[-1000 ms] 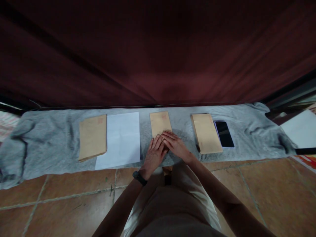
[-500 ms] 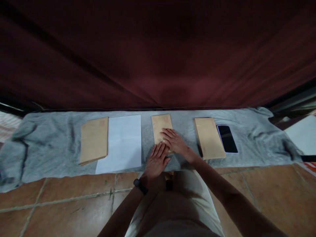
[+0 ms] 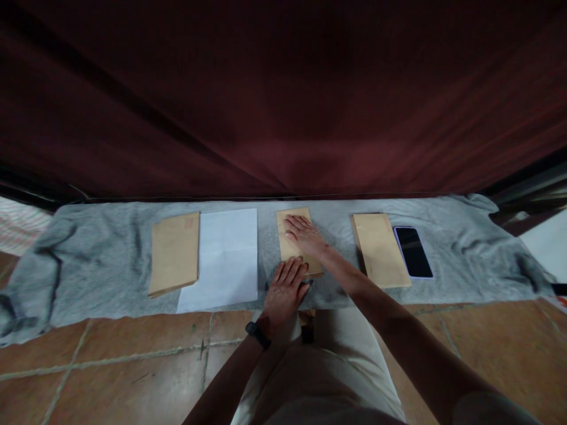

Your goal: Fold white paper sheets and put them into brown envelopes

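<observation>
A brown paper envelope (image 3: 292,245) lies on the grey cloth in front of me, its upper part partly covered by my right hand (image 3: 305,235). That hand is flat, fingers stretched out and pointing left across the paper. My left hand (image 3: 284,289) rests at the envelope's lower left edge, with its fingertips on the paper and its fingers extended. It wears a black band at the wrist. Neither hand grips anything. What lies under the palms is hidden.
On the left, a stack of brown envelopes (image 3: 175,254) overlaps white paper (image 3: 228,257). Another envelope stack (image 3: 383,251) lies on the right, beside a phone (image 3: 414,252) with a purple edge. Grey cloth (image 3: 101,260) covers the surface. A dark red curtain (image 3: 283,118) hangs behind.
My right hand has slid up the envelope, away from my left hand, uncovering its lower right corner. My left hand stays at the lower edge. The whole view has shifted slightly.
</observation>
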Motion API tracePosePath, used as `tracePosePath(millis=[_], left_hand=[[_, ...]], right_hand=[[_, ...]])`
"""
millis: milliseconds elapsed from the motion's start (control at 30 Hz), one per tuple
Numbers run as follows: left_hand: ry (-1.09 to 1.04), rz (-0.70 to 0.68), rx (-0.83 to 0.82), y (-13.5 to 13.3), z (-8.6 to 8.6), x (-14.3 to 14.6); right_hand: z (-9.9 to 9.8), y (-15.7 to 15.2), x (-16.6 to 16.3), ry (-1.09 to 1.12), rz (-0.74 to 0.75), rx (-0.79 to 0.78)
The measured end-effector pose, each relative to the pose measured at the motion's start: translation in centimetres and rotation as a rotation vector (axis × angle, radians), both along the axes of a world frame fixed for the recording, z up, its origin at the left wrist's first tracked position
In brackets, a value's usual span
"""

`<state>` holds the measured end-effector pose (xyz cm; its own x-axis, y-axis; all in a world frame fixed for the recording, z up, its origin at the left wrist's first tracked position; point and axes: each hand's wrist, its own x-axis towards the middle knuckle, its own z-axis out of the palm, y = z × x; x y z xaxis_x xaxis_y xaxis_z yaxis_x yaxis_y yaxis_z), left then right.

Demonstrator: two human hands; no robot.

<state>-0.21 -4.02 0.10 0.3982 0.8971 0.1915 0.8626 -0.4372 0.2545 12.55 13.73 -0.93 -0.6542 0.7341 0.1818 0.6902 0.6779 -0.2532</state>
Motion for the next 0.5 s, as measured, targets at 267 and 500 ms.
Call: tracePosePath(millis=[267, 500], left_hand=[[-0.025, 0.002, 0.009, 0.2, -0.6, 0.0], [-0.05, 0.01, 0.021, 0.1, -0.5, 0.0]], right_hand=[[0.1, -4.8, 1.6, 0.061, 0.125, -0.036], [0.5, -9.3, 4.2, 0.084, 0.103, -0.115]])
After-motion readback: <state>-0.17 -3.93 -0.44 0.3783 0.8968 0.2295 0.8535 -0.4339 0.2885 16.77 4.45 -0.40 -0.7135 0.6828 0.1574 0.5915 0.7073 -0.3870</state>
